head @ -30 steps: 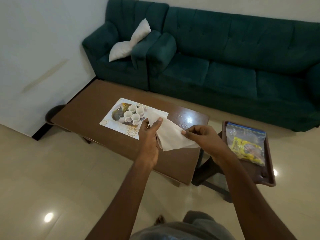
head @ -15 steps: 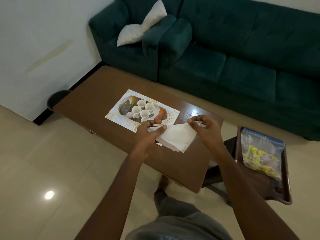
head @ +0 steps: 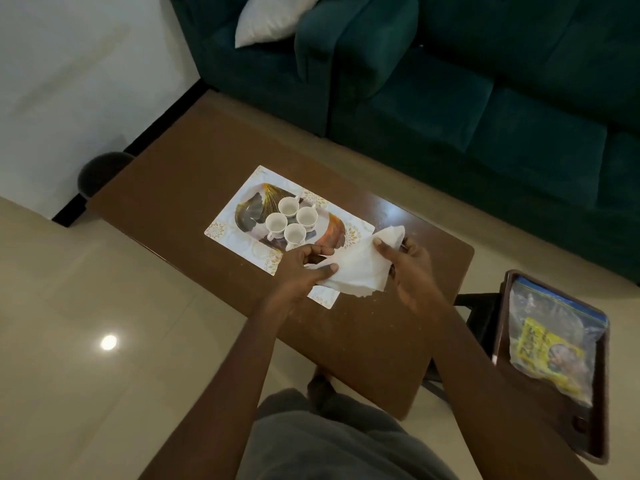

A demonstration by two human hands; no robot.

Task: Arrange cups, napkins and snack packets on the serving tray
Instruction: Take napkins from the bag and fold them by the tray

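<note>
Several white cups [head: 291, 219] stand close together on a patterned white serving tray [head: 231, 226] on the brown coffee table [head: 180, 174]. Both hands hold a white paper napkin [head: 360, 268] just above the tray's right end. My left hand [head: 304, 268] pinches its lower left edge. My right hand [head: 407, 265] grips its upper right corner. A clear zip bag with yellow snack packets [head: 550, 348] lies on a dark brown tray [head: 599, 441] to the right.
A dark green sofa [head: 450, 91] with a white cushion [head: 270, 22] runs behind the table. The dark tray rests on a black stand [head: 481, 313] at the table's right end. A black round bin [head: 100, 171] sits by the wall at left.
Both hands have carried the napkin down and closer to the serving tray's right end, folding it more tightly. The view has moved closer to the table.
</note>
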